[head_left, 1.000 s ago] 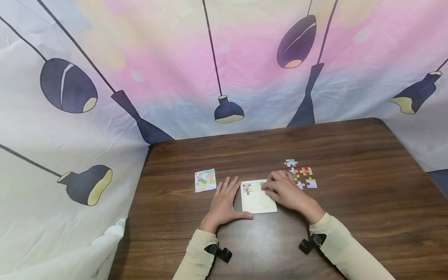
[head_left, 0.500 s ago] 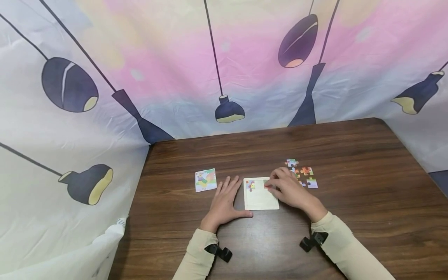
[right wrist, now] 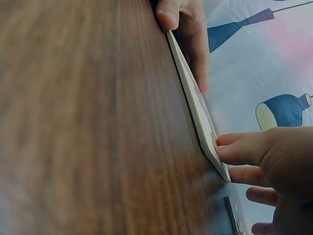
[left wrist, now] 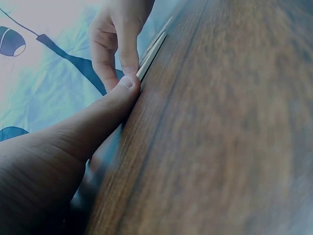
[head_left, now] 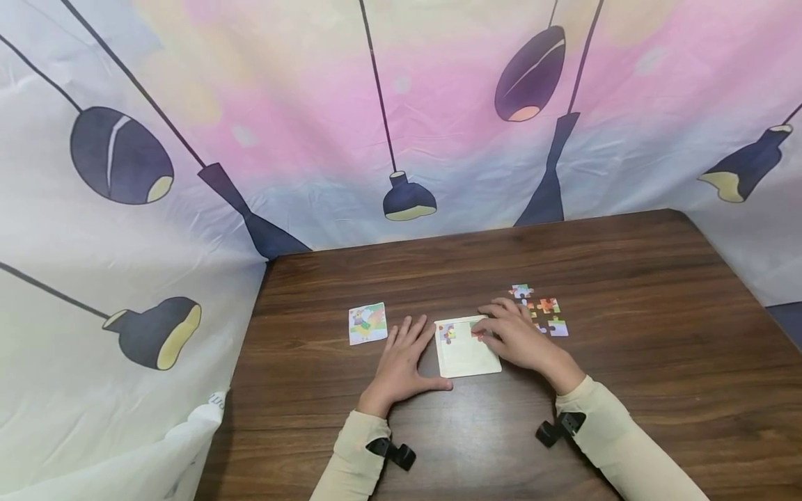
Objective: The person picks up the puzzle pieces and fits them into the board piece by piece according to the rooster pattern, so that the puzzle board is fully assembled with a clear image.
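A pale square puzzle tray (head_left: pixel 470 356) lies on the brown table between the two hands. One jigsaw piece (head_left: pixel 447 334) sits in its far left corner. Fingers spread, the left hand (head_left: pixel 404 358) rests along the tray's left side, its thumb near the front left corner. At the far right corner, the right hand (head_left: pixel 516 337) pinches a red and green jigsaw piece (head_left: pixel 476 330) between thumb and index finger, down on the tray. The fingers cover most of that piece. In the right wrist view, the thumb and index finger meet at the tray's edge (right wrist: pixel 193 98).
Several loose jigsaw pieces (head_left: pixel 548 306) lie beyond the right hand, some partly hidden by it. A square picture card (head_left: pixel 367 323) with a cartoon bird lies left of the tray. A printed cloth (head_left: pixel 313 139) hangs behind the table (head_left: pixel 658 334).
The tray has shifted slightly to the right and away, and turned a little. The right hand stays on its piece at the far right corner; the left hand has barely moved.
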A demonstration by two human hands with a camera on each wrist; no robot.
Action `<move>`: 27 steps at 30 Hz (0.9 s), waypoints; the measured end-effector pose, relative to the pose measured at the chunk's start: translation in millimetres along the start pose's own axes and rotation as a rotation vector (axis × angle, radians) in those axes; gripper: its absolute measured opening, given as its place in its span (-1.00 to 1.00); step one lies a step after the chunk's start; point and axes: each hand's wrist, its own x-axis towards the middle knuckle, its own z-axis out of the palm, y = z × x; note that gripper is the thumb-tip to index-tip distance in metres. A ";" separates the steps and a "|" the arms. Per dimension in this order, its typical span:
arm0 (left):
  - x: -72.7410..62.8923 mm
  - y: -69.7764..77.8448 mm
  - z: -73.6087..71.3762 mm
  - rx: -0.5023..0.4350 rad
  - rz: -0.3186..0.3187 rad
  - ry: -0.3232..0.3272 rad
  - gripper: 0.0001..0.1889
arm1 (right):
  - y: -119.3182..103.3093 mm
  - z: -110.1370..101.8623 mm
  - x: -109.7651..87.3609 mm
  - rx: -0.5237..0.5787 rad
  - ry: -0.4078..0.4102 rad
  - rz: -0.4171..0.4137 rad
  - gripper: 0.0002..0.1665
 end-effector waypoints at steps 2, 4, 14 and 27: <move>0.1 -0.1 0.1 -0.006 0.000 0.005 0.23 | 0.2 0.2 0.9 -0.001 -0.002 0.007 -0.80; 0.3 0.4 -0.2 -0.018 0.001 0.015 0.21 | 0.0 0.5 1.4 -0.006 0.003 0.006 -0.80; -0.4 -0.3 -1.1 -0.023 0.011 0.016 0.32 | -2.8 5.3 0.3 0.003 0.028 -0.051 -0.78; -0.6 -0.5 -2.3 -0.035 0.014 -0.009 0.31 | 49.9 -47.5 -6.2 0.044 0.176 0.087 -0.56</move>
